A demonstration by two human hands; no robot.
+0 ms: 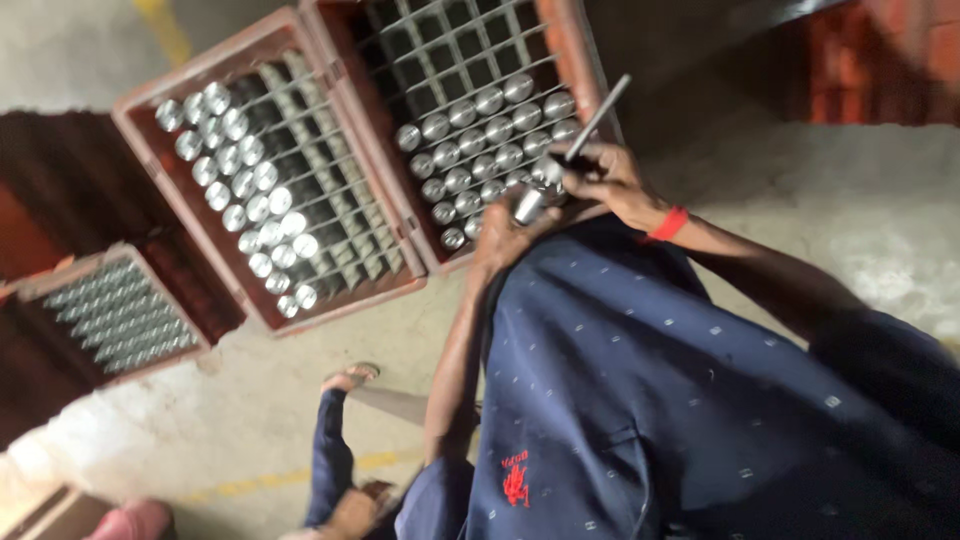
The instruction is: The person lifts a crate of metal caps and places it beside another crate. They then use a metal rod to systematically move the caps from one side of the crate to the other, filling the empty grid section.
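Left hand [505, 235] gripping metal cylinder [530, 205] over near-right corner of right crate [570, 40] | right hand [610, 180] clenched on thin rod [598, 118] touching cylinder | left crate [135, 110] part-filled | risk, judged: rod slipping, cylinder dropping onto floor [880, 230]

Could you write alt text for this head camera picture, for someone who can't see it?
A person in a dark blue shirt holds a small metal cylinder in the left hand and a thin metal rod in the right hand, over reddish crates of shiny metal cylinders on a concrete floor.
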